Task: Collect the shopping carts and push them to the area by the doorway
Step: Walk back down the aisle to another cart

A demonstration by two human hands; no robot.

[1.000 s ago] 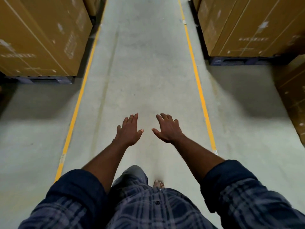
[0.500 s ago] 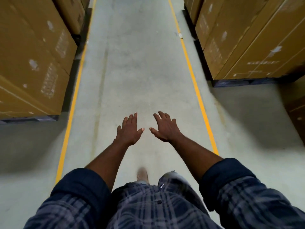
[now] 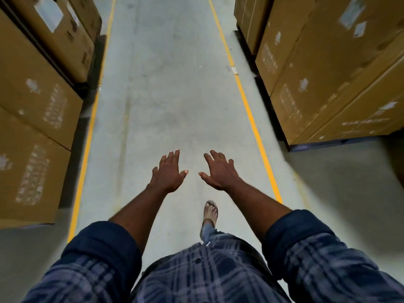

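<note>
No shopping cart and no doorway appear in the head view. My left hand (image 3: 168, 172) is stretched out in front of me, palm down, fingers apart, holding nothing. My right hand (image 3: 219, 171) is held out beside it in the same way, also empty, a thumb's gap away from the left. Both hover over a grey concrete aisle floor (image 3: 175, 95). My right foot in a sandal (image 3: 211, 212) is stepping forward below the right hand.
Two yellow floor lines, the left line (image 3: 87, 145) and the right line (image 3: 251, 114), border the aisle. Tall stacks of brown cardboard boxes stand on pallets on the left side (image 3: 37, 110) and on the right side (image 3: 332, 79). The aisle runs straight ahead.
I have walked forward along the aisle: the box stacks on both sides have slid closer and past me. My right foot has swung forward. Both hands stay held out, empty.
</note>
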